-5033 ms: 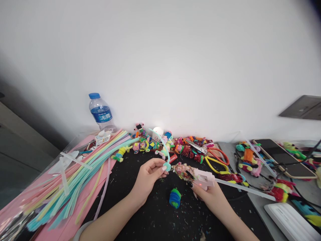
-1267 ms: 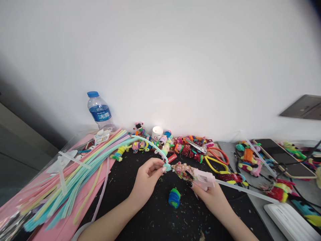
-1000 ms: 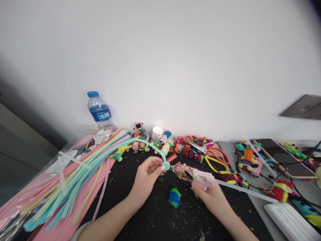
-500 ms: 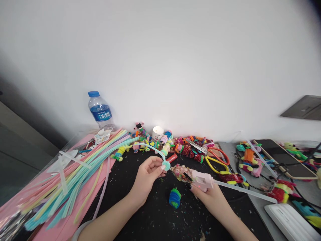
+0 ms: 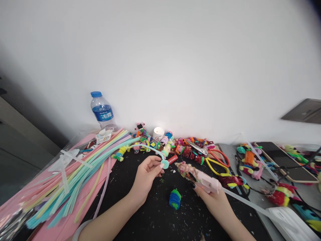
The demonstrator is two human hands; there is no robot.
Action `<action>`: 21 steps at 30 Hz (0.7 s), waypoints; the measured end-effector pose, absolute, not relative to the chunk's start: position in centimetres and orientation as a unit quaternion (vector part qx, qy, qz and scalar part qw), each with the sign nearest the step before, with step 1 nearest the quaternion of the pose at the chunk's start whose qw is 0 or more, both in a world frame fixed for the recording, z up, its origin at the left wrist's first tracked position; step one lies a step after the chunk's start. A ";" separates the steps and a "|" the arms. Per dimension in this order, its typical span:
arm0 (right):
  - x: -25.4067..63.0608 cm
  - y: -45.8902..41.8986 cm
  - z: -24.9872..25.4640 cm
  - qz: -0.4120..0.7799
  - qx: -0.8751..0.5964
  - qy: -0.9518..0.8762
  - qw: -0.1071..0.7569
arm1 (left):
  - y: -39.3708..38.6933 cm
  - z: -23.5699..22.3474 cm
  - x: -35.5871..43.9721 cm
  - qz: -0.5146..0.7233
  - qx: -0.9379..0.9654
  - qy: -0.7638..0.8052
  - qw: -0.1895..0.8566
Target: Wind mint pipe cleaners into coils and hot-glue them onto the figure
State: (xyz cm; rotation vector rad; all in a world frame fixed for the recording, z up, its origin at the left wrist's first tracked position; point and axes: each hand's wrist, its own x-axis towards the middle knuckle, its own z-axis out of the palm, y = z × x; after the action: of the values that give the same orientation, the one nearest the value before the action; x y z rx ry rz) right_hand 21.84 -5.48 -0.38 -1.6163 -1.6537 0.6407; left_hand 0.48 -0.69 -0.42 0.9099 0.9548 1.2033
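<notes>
The left hand (image 5: 146, 174) pinches a coiled mint-green fuzzy pipe cleaner (image 5: 165, 164), while the right hand (image 5: 213, 197) grips a pink glitter-crusted glue gun (image 5: 200, 177) just beside it.

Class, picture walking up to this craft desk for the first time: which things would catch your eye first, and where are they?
Probably the fan of pastel pipe cleaners spread over the pink sheet at the left, and the water bottle against the wall behind it. At the centre, the left hand pinches a mint coil, and the right hand holds a pink glue gun.
</notes>
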 end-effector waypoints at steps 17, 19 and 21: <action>21.9 -5.0 0.4 0.026 -0.668 -0.724 0.168 | -0.5 -0.8 0.4 0.547 0.431 0.437 0.570; 21.8 -5.0 0.4 0.022 -0.670 -0.724 0.161 | -0.5 -0.9 0.4 0.543 0.435 0.439 0.569; 21.7 -5.1 0.4 0.026 -0.672 -0.723 0.158 | -0.5 -0.8 0.4 0.539 0.439 0.437 0.571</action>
State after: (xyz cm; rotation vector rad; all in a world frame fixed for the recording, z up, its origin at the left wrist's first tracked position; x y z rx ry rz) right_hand 21.73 -5.08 0.35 -1.9226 -2.0662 0.0744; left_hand 0.37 -0.51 -0.80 1.0306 1.0247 1.2641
